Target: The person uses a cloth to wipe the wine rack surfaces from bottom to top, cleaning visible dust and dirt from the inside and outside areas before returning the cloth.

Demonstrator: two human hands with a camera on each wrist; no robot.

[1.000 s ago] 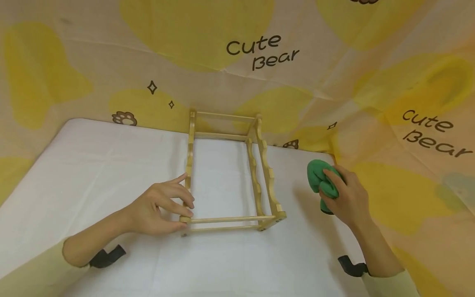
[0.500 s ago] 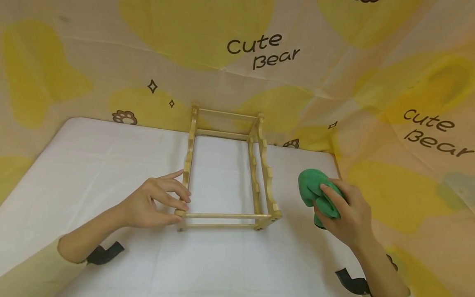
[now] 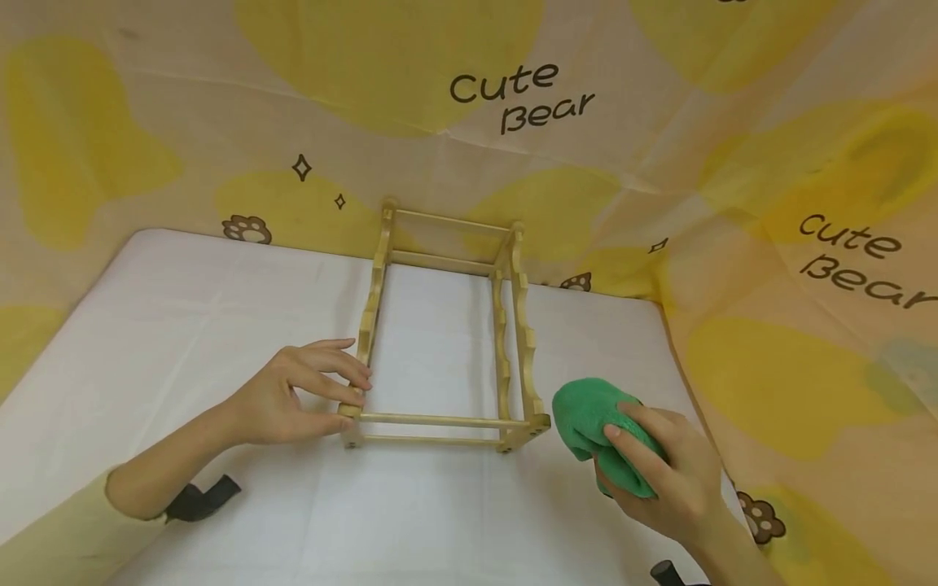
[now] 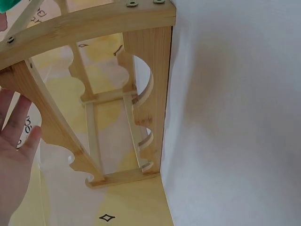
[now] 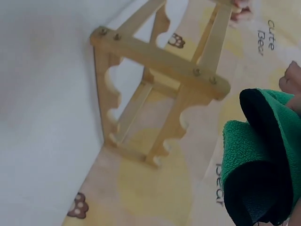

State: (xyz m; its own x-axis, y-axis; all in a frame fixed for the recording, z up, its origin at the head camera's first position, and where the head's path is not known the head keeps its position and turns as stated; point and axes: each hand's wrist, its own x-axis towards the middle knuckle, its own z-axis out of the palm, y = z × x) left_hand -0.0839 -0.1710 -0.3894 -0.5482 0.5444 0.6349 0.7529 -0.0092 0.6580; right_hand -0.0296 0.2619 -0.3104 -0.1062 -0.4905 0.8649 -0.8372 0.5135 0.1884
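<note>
A light wooden rack (image 3: 520,325) with scalloped side bars stands on the white table; a scalloped bar (image 4: 63,134) shows close up in the left wrist view. At its near left corner my left hand (image 3: 293,395) pinches the frame, thumb at the end and fingers over the upper bar. My right hand (image 3: 667,472) grips a bunched green cloth (image 3: 586,411) just right of the rack's near right corner, above the table. Dark edging lines the folded cloth (image 5: 244,146) in the right wrist view. The palm side of the right hand is hidden behind the cloth.
A patterned yellow curtain (image 3: 410,98) hangs behind the table and along its right side. The rack's far end comes close to this curtain. White cloth covers the table (image 3: 220,325), and dark wrist mounts (image 3: 201,498) sit below the sleeves.
My right hand has come toward me and to the left with the green cloth, nearer the rack. The rack's near end has shifted slightly left and away along with my left hand.
</note>
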